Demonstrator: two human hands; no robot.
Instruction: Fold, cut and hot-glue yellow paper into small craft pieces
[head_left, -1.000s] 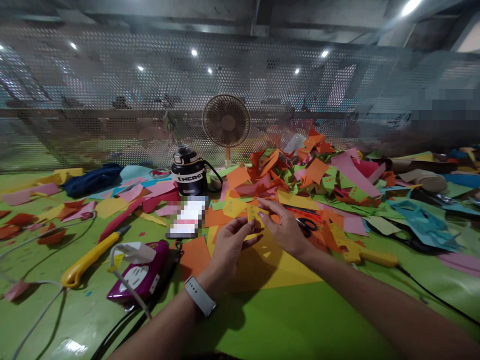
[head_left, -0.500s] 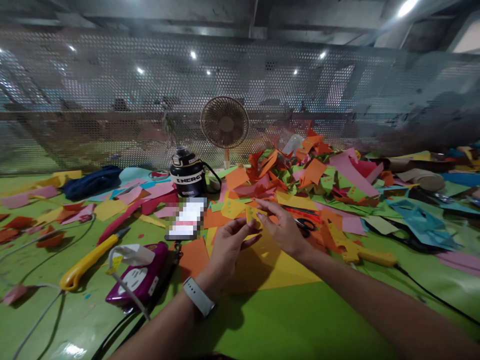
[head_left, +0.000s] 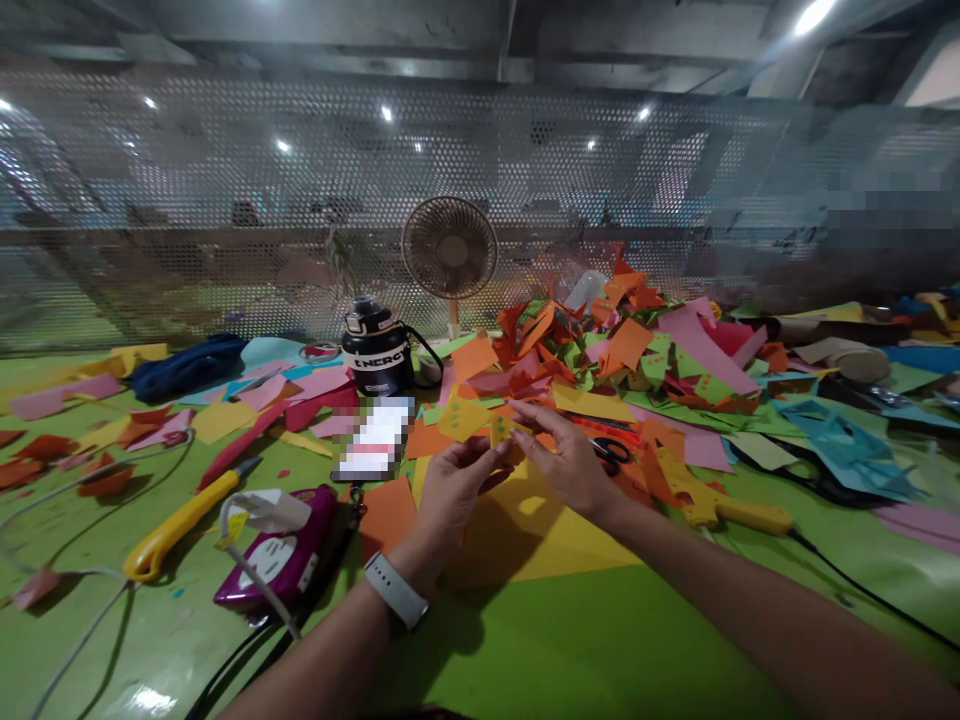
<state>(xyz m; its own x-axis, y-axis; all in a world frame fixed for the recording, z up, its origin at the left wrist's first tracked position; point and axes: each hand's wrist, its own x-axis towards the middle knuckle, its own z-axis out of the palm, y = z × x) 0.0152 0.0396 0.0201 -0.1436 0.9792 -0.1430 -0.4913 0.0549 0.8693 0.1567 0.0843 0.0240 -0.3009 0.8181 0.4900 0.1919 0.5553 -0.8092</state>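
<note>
Both my hands pinch a small yellow paper piece point(head_left: 501, 430) with green dots, raised over the table at the centre. My left hand point(head_left: 457, 485) has its thumb and fingers closed on the left and lower edge. My right hand point(head_left: 562, 455) grips the right side with thumb and fingertips. Beneath them lies a large yellow sheet point(head_left: 555, 535). Just behind is another dotted yellow paper point(head_left: 461, 418). Black-handled scissors point(head_left: 611, 455) rest right of my right hand, partly among orange scraps.
A yellow glue gun point(head_left: 735, 510) with a cord lies at right. Left are a phone point(head_left: 373, 440), a purple power strip point(head_left: 281, 555) and a yellow-handled tool point(head_left: 176, 525). Behind stand a black bottle point(head_left: 375, 350), a fan point(head_left: 450, 250) and a heap of coloured paper scraps point(head_left: 622, 340).
The small yellow paper has turned between my fingers and now looks narrower. My hands have barely shifted.
</note>
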